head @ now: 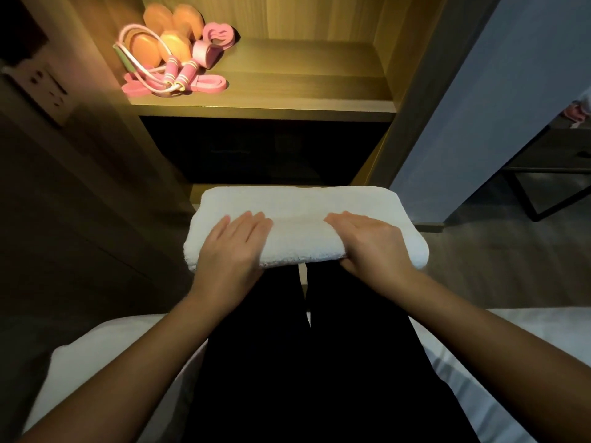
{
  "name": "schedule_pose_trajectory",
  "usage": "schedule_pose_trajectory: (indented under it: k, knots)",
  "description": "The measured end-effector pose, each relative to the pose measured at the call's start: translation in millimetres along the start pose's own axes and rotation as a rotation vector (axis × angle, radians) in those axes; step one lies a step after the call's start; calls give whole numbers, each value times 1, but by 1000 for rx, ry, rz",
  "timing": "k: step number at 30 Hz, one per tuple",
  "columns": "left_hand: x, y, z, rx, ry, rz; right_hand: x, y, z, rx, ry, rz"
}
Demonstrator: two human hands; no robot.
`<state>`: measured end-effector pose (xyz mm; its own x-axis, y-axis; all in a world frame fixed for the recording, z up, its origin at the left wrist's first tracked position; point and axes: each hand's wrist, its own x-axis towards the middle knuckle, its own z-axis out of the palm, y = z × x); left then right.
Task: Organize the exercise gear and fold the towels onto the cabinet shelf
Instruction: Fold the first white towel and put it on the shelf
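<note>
Left grip (230, 247) rests flat on the folded white terry towel (297, 206); right grip (371, 244) pinches its 5 o'clock edge.

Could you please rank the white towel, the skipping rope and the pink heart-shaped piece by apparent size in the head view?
white towel, though nearest the camera
skipping rope
pink heart-shaped piece

Folded white towel (297, 215) across lap (307, 346); pink/orange exercise gear (172, 49) on cabinet shelf (303, 75), L side.
</note>
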<state>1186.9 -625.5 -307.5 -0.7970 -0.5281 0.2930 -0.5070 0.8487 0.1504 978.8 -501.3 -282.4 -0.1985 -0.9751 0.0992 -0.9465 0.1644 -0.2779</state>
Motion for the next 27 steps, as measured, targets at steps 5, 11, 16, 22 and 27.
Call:
schedule_pose_trajectory:
  k: [5,11,16,22,27]
  knots:
    - [14,-3,-3,-55,71,31,16,-19,1,-97,-98,-1]
    - [-3,-16,1,37,29,53,29,-38,15,-200,-73,-27]
    - [-5,-33,-6,33,129,31,31,-37,18,-205,-90,-25]
    - [-2,-43,-13,88,30,94,29,-35,16,-183,-72,30]
    - [-10,-52,-16,84,73,43,30,-33,23,-176,-41,7]
